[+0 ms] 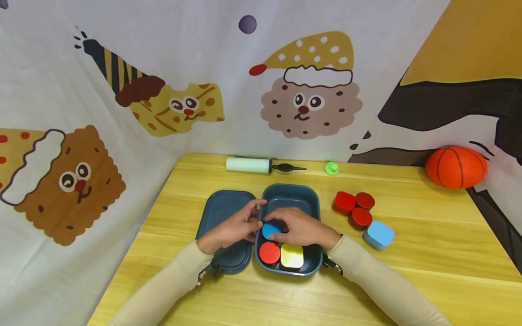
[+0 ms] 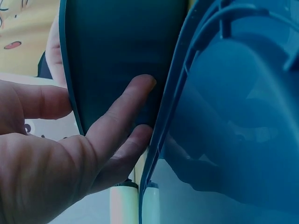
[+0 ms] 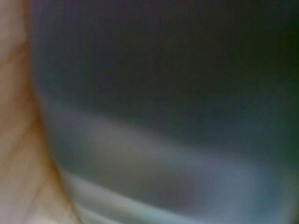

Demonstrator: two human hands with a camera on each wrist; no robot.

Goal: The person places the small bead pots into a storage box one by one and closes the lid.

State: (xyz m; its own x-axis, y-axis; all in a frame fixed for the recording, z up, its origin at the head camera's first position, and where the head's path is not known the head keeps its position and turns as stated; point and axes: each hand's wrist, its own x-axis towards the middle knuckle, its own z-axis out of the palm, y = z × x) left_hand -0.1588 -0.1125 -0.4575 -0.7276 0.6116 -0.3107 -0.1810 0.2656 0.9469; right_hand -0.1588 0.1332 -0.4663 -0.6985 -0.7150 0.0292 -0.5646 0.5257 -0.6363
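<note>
A dark blue-grey lunch box (image 1: pixel 290 273) stands on the table. My left hand (image 1: pixel 235 225) holds its left wall: in the left wrist view the thumb meets the rim and two fingers (image 2: pixel 122 112) lie along the outer wall. Inside the box my right hand (image 1: pixel 299 226) grips a small blue round piece (image 1: pixel 270 231), thumb on the near side and fingers over the far side. Just nearer sit a red round piece (image 1: pixel 269 252) and a yellow rounded-square piece (image 1: pixel 292 256). The right wrist view is too blurred to show the grip.
Left of the box lies its flat dark lid (image 1: pixel 224 208), partly under my left hand. Several red pieces (image 1: pixel 361 218) and a light blue piece (image 1: pixel 379 234) stand to the right. Behind are a hand pump (image 1: pixel 249 165), a green toy duck (image 1: pixel 332 169) and an orange ball (image 1: pixel 456 167).
</note>
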